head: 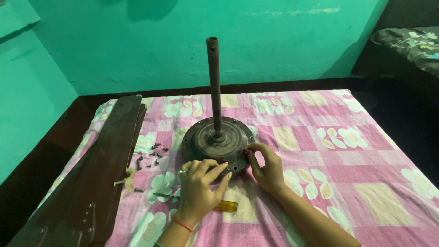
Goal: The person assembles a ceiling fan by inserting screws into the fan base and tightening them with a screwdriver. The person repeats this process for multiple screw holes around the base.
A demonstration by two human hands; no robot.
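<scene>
The fan motor sits in the middle of the pink flowered sheet, a round, dark, dusty metal housing with one rod standing straight up from its centre. It looks heavy and rigid, likely grimy rather than slick; the rim seems the safest place to grip it, since the rod would tip it like a lever.

The left hand rests at the motor's 6 o'clock edge, fingers curled and close together, fingertips pressing on the rim. The right hand is at about 4 o'clock, thumb and forefinger pinched at the rim; whether they hold something small I cannot tell.

One yellow-handled screwdriver lies on the sheet just under the left wrist. At the motor's 9 o'clock is a loose scatter of screws, about ten, too small to count surely. Farther out at 9 o'clock lie stacked dark fan blades; at least two edges show.
</scene>
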